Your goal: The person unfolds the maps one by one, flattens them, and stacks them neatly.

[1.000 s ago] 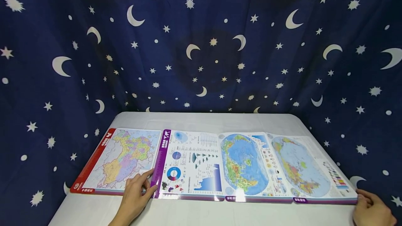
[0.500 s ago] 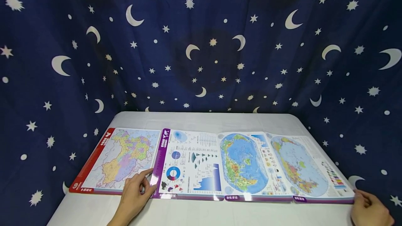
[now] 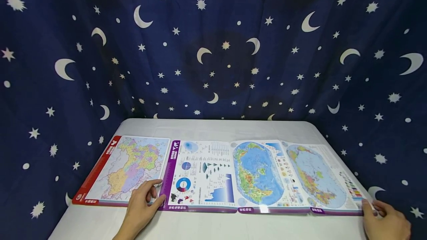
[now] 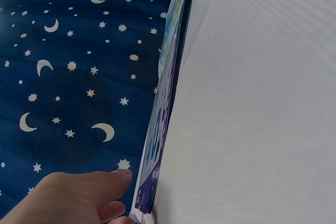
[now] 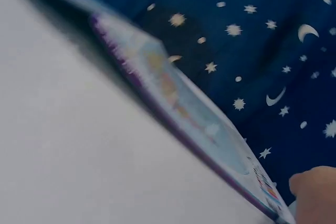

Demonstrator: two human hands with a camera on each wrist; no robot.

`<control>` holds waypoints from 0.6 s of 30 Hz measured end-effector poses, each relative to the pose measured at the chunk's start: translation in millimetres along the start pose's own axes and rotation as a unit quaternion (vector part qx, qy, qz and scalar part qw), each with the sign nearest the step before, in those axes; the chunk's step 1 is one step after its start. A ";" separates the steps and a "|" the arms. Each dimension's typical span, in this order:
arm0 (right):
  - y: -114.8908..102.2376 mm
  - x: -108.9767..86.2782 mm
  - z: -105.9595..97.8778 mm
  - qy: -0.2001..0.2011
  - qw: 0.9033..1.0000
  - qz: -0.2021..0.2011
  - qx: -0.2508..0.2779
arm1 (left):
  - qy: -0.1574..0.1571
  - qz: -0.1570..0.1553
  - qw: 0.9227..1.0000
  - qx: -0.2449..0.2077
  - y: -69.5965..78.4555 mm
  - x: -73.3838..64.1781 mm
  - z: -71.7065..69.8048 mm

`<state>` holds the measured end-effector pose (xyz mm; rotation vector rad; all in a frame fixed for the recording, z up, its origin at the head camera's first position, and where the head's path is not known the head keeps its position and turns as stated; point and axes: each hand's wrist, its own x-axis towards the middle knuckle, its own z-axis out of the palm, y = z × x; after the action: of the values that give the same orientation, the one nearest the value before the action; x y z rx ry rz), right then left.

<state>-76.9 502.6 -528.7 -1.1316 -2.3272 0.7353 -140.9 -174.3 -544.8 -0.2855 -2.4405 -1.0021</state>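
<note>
A long fold-out world map (image 3: 260, 173) with a purple left strip lies spread across the table, its panels showing charts and two world maps. My left hand (image 3: 141, 199) holds its left end near the front corner, with bent fingers and thumb at the purple strip. At the opposite end, my right hand (image 3: 387, 220) grips the front corner of the last panel between thumb and fingers. A red-edged map (image 3: 140, 167) lies at the left, partly covered by my left hand. In the right wrist view, the panel (image 5: 173, 106) tilts up from the table.
The white table (image 3: 217, 129) has rounded back corners. A dark blue curtain (image 3: 186, 66) with moons and stars hangs close behind it and at both sides.
My right hand has shifted left with the right end of the world map, its thumb now farther over the front corner. My left hand stays almost in place.
</note>
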 end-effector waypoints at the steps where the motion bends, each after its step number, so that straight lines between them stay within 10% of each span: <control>1: -2.6 -2.6 1.6 0.005 1.000 -0.026 -0.001 | 0.001 -0.004 1.000 0.000 0.5 0.0 -1.4; 7: -23.8 -20.7 13.6 0.034 0.986 -0.160 0.034 | 0.023 -0.006 0.999 -0.023 1.9 -0.3 -5.3; 18: -47.3 -50.2 22.0 -0.010 0.981 -0.190 0.040 | 0.060 0.022 0.996 -0.055 2.2 -0.9 -2.6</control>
<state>-88.8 431.3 -523.4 -0.6182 -2.4060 0.6873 -138.4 -174.6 -542.2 -0.3062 -2.2672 -1.1036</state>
